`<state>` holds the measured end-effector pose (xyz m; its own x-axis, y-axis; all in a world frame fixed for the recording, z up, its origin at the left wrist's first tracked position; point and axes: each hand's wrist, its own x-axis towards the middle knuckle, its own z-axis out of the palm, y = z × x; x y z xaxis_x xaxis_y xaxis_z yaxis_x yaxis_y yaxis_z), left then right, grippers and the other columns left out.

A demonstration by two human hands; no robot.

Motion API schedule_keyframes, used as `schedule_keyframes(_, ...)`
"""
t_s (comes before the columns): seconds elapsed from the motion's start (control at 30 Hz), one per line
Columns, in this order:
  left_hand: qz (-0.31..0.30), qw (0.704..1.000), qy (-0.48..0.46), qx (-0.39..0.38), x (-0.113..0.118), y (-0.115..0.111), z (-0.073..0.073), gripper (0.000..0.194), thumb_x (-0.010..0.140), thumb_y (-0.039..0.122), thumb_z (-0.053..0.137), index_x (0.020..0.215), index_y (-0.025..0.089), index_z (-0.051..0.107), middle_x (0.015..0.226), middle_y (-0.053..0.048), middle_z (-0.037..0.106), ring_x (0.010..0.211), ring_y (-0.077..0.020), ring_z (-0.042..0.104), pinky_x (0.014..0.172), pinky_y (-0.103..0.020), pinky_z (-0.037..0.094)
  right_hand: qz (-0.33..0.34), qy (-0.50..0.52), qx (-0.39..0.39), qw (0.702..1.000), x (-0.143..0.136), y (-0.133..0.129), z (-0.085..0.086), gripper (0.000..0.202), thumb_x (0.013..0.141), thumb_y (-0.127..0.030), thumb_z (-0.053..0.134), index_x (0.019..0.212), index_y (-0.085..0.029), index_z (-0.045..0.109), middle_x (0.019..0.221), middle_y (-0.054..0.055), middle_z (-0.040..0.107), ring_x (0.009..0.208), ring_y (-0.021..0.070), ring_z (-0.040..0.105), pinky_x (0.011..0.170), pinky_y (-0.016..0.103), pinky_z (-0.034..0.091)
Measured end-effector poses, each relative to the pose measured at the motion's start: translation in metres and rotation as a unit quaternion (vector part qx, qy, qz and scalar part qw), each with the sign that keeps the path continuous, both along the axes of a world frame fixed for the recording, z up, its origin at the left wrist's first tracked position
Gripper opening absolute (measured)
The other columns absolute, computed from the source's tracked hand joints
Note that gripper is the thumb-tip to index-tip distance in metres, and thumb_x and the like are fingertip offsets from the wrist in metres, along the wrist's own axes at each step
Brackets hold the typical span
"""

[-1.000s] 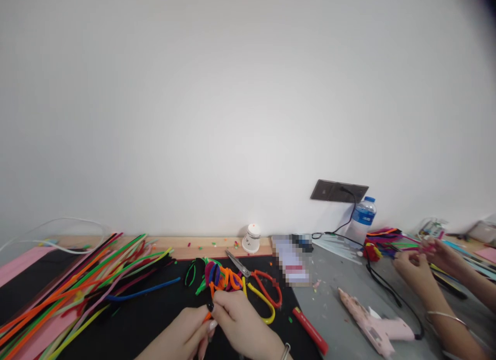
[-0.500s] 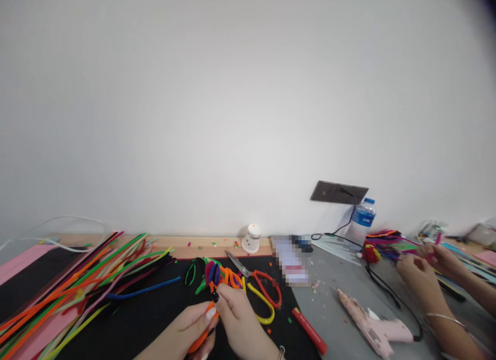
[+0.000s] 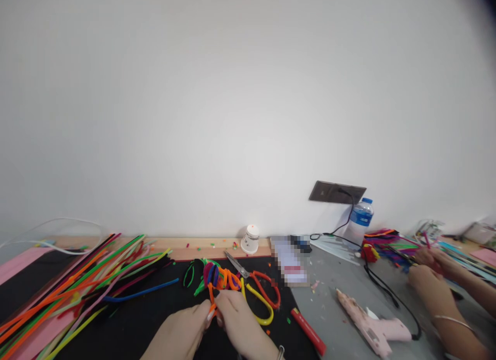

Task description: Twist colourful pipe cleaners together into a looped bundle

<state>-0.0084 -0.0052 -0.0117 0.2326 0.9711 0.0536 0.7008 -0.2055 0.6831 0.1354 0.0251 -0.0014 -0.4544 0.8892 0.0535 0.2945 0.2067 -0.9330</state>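
Note:
My left hand (image 3: 184,326) and my right hand (image 3: 238,318) meet at the bottom centre, over the black mat (image 3: 127,318). Both pinch an orange pipe cleaner (image 3: 211,294), which sticks up between the fingertips; its lower part is mostly hidden by the hands. Just beyond lies a bunch of coiled pipe cleaners (image 3: 222,277) in purple, blue, orange and green. Scissors (image 3: 260,287) with one red and one yellow handle lie open beside my right hand. Many long coloured pipe cleaners (image 3: 89,282) are spread at the left.
A paper cup (image 3: 250,239) stands upside down by the wall. To the right are a blurred phone (image 3: 290,262), a red tube (image 3: 309,331), a pink glue gun (image 3: 372,324) with a black cord and a bottle (image 3: 359,223). Another person's hands (image 3: 430,277) work at far right.
My hands have drawn together, with the left turned more back-up, and less of the orange piece shows below them. The other person's hands have shifted slightly right.

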Motion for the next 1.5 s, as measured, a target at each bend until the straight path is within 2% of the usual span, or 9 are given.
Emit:
schedule_keyframes(0.07, 0.006, 1.0, 0.003, 0.022, -0.001, 0.003, -0.007, 0.015, 0.074, 0.017, 0.043, 0.06, 0.023, 0.042, 0.057, 0.003, 0.05, 0.05, -0.0155, 0.043, 0.05, -0.025, 0.022, 0.003, -0.014, 0.001, 1.0, -0.001, 0.001, -0.002, 0.029, 0.084, -0.017, 0.033, 0.055, -0.018, 0.038, 0.051, -0.005, 0.035, 0.05, 0.009, 0.035, 0.046, 0.02, 0.026)
schedule_keyframes(0.2, -0.005, 1.0, -0.029, 0.003, -0.001, 0.006, -0.015, 0.019, 0.078, 0.023, 0.044, 0.059, 0.024, 0.04, 0.055, 0.004, 0.047, 0.049, -0.0154, 0.044, 0.048, -0.024, 0.025, -0.003, -0.055, 0.024, 0.998, -0.002, 0.004, -0.005, 0.027, 0.082, -0.015, 0.033, 0.056, -0.018, 0.038, 0.051, -0.005, 0.034, 0.049, 0.0088, 0.034, 0.045, 0.02, 0.024)
schedule_keyframes(0.43, -0.024, 1.0, 0.013, 0.002, 0.0, -0.003, 0.012, 0.019, 0.085, 0.026, 0.031, 0.077, 0.023, 0.049, 0.071, -0.001, 0.059, 0.062, -0.0174, 0.055, 0.056, -0.023, 0.036, -0.023, -0.118, 0.136, 0.983, 0.003, 0.006, -0.004, 0.026, 0.084, -0.018, 0.034, 0.059, -0.019, 0.033, 0.055, -0.005, 0.035, 0.053, 0.0091, 0.035, 0.049, 0.02, 0.026)
schedule_keyframes(0.53, -0.026, 0.999, 0.006, 0.022, 0.0, -0.005, 0.012, 0.019, 0.085, 0.023, 0.031, 0.08, 0.023, 0.049, 0.075, 0.0, 0.061, 0.064, -0.0153, 0.056, 0.058, -0.021, 0.037, -0.012, -0.127, 0.161, 0.979, 0.004, 0.005, -0.004, 0.026, 0.084, -0.018, 0.035, 0.059, -0.019, 0.033, 0.055, -0.004, 0.037, 0.053, 0.0094, 0.037, 0.051, 0.02, 0.027)
schedule_keyframes(0.8, -0.061, 0.997, -0.005, 0.05, -0.008, 0.006, -0.016, 0.032, 0.09, 0.025, 0.029, 0.063, 0.021, 0.046, 0.059, 0.003, 0.057, 0.056, -0.0116, 0.053, 0.055, -0.019, 0.035, 0.012, -0.052, 0.092, 0.994, 0.001, 0.003, -0.001, 0.027, 0.086, -0.023, 0.035, 0.061, -0.018, 0.045, 0.057, -0.002, 0.044, 0.053, 0.0106, 0.041, 0.051, 0.02, 0.032)
schedule_keyframes(1.0, -0.043, 0.993, 0.079, 0.075, -0.007, 0.005, -0.005, 0.03, 0.087, 0.019, 0.029, 0.063, 0.02, 0.047, 0.061, 0.001, 0.058, 0.057, -0.0137, 0.054, 0.056, -0.02, 0.036, -0.019, -0.035, 0.012, 0.999, -0.001, 0.002, -0.001, 0.033, 0.086, -0.028, 0.033, 0.054, -0.018, 0.038, 0.05, -0.004, 0.035, 0.048, 0.01, 0.033, 0.045, 0.021, 0.026)
schedule_keyframes(1.13, -0.04, 0.977, 0.196, 0.076, -0.005, 0.005, 0.001, 0.027, 0.078, 0.006, 0.032, 0.069, 0.018, 0.054, 0.066, -0.003, 0.062, 0.062, -0.0172, 0.058, 0.057, -0.024, 0.04, -0.036, -0.044, 0.001, 0.998, -0.004, 0.002, -0.003, 0.026, 0.08, -0.018, 0.034, 0.055, -0.018, 0.038, 0.051, -0.004, 0.037, 0.05, 0.0101, 0.036, 0.046, 0.021, 0.026)
schedule_keyframes(1.33, -0.06, 0.952, 0.266, 0.139, -0.003, 0.008, -0.009, 0.036, 0.072, 0.0, 0.034, 0.087, 0.019, 0.061, 0.078, -0.005, 0.068, 0.073, -0.0212, 0.062, 0.062, -0.027, 0.044, -0.059, -0.085, 0.007, 0.995, -0.006, 0.003, -0.006, 0.021, 0.073, -0.01, 0.034, 0.054, -0.019, 0.034, 0.05, -0.005, 0.032, 0.049, 0.0094, 0.032, 0.045, 0.021, 0.023)
schedule_keyframes(1.5, -0.057, 0.953, 0.261, 0.145, -0.004, 0.009, -0.015, 0.03, 0.07, 0.0, 0.037, 0.072, 0.02, 0.059, 0.068, -0.002, 0.065, 0.062, -0.0176, 0.06, 0.056, -0.023, 0.041, -0.049, -0.067, -0.027, 0.996, -0.003, 0.005, -0.006, 0.019, 0.067, -0.006, 0.035, 0.054, -0.019, 0.032, 0.051, -0.006, 0.029, 0.05, 0.0087, 0.028, 0.044, 0.02, 0.022)
